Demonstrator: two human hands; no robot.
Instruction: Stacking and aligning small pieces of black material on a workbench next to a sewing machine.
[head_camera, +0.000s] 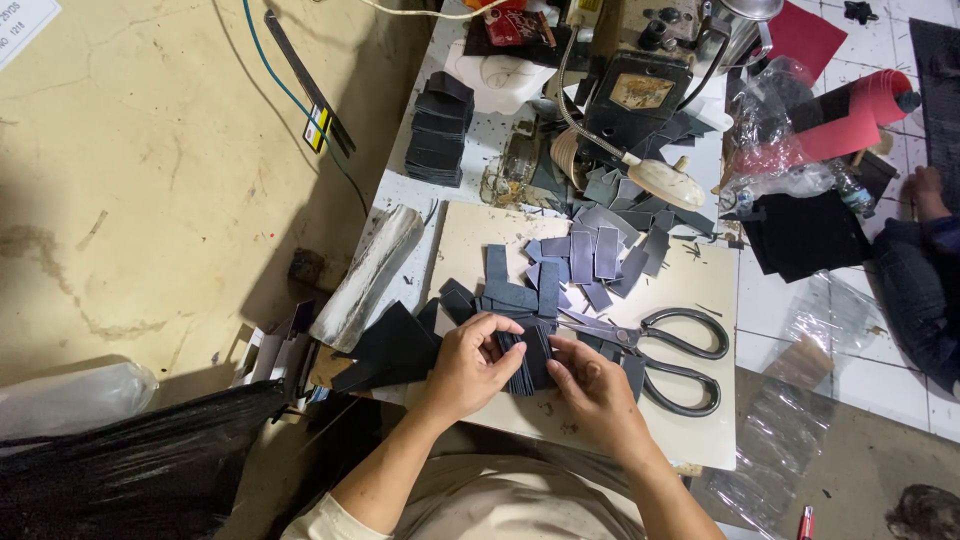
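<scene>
1 pair of black-handled scissors (668, 362), 1 sewing machine (630, 85), 1 red roll (850, 120), 1 tall stack of dark cut pieces (438, 130) upper centre; loose grey strips (595, 255) too overlapped to count.

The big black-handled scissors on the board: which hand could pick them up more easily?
Probably the right hand: the black-handled scissors lie just beside it, while the left hand is farther away across the stack of dark cut pieces.
</scene>
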